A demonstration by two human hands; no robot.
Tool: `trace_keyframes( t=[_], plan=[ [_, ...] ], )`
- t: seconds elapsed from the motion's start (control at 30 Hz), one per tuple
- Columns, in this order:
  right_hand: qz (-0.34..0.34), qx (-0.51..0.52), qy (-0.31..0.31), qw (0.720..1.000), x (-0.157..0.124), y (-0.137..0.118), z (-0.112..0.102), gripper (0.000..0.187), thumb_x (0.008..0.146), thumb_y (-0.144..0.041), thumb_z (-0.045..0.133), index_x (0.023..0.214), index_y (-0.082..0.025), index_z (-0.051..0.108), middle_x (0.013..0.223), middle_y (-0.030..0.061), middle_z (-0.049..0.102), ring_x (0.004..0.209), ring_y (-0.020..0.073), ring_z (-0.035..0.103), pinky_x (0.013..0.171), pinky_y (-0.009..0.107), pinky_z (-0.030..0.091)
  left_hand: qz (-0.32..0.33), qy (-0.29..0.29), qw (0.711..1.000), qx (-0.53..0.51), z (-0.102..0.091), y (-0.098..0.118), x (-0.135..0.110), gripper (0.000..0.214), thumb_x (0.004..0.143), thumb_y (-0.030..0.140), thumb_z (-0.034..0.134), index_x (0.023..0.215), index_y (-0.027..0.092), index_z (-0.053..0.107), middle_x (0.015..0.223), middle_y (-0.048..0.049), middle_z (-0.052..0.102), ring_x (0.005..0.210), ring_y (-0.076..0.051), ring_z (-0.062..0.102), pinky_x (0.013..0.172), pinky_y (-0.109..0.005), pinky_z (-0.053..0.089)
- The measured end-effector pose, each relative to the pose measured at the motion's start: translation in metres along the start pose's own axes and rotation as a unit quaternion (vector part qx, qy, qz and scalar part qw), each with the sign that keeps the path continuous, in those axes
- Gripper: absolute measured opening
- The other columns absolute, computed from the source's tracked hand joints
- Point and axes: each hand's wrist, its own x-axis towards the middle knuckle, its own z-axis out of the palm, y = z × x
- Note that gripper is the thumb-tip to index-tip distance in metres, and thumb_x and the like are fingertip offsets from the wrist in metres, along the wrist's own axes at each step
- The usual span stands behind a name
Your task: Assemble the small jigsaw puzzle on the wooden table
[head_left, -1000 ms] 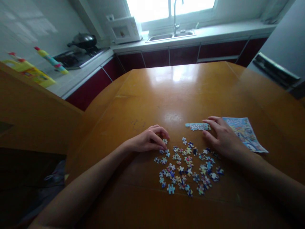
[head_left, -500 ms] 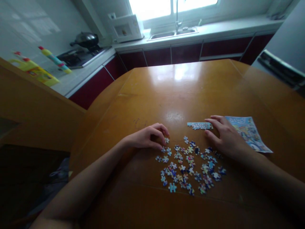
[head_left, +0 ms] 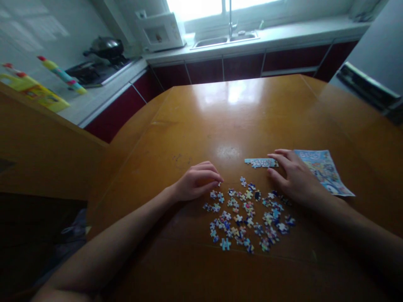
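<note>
My left hand (head_left: 201,180) is closed in a pinch on a small jigsaw piece (head_left: 219,183), mostly covered by the fingertips, at the upper left of the loose pieces. A joined strip of jigsaw pieces (head_left: 260,162), pale blue and patterned, lies flat beyond the pile. At its right end rests my right hand (head_left: 294,174), fingers apart, with fingertips at or on the strip; nothing is gripped in it. Many loose jigsaw pieces (head_left: 248,220) are scattered on the table between my forearms. Partly under my right wrist is a printed picture sheet (head_left: 321,167).
The wooden table (head_left: 195,130) spreads out ahead. Behind it are a counter with a sink (head_left: 226,40), a microwave (head_left: 162,31) and a stove with a wok (head_left: 107,48). Yellow bottles (head_left: 34,90) stand at the left. A pale appliance (head_left: 378,54) is at the right.
My left hand's fingers have closed over the jigsaw piece that showed beside them before. My right hand keeps its place by the strip. The view has shifted slightly.
</note>
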Motion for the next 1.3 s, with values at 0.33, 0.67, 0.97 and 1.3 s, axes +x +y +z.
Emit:
trace_keyframes(
  t=[0.33,0.67,0.97,1.3],
  plan=[
    [-0.004,-0.005,-0.004,1.000,0.000,0.002,0.001,0.041,0.090,-0.040,0.051,0.127,-0.022,0.059,0.130,0.0151,0.054,0.122,0.0349,0.053,0.101,0.054,0.047,0.063,-0.231,0.967,0.091,0.008,0.036,0.001,0.015,0.087,0.038,0.070,0.081,0.025,0.066,0.077,-0.0033,0.065,0.077,-0.018,0.055,0.072,-0.033,0.044],
    [-0.002,-0.012,-0.005,1.000,0.000,0.002,0.001,0.042,0.090,-0.040,0.052,0.126,-0.021,0.060,0.131,0.0152,0.054,0.122,0.0349,0.053,0.101,0.053,0.047,0.015,-0.186,0.978,0.093,0.009,0.021,0.003,0.021,0.083,0.039,0.077,0.090,0.023,0.066,0.088,-0.0030,0.064,0.087,-0.018,0.054,0.080,-0.030,0.043],
    [-0.006,-0.014,-0.002,1.000,0.000,0.005,0.003,0.042,0.089,-0.040,0.052,0.126,-0.021,0.061,0.130,0.0147,0.055,0.121,0.0347,0.054,0.100,0.053,0.047,-0.037,-0.147,0.987,0.058,0.013,0.027,0.001,0.071,0.071,0.040,0.085,0.134,0.028,0.055,0.117,-0.0092,0.057,0.109,-0.027,0.049,0.100,-0.043,0.044],
    [-0.003,-0.020,-0.007,1.000,0.001,0.003,0.002,0.042,0.089,-0.040,0.052,0.125,-0.020,0.060,0.130,0.0148,0.055,0.121,0.0348,0.054,0.101,0.053,0.048,-0.055,-0.148,0.987,-0.016,0.002,0.015,0.001,0.077,0.075,0.032,0.083,0.143,0.028,0.047,0.127,-0.0106,0.052,0.120,-0.027,0.047,0.107,-0.046,0.041]
  ],
)
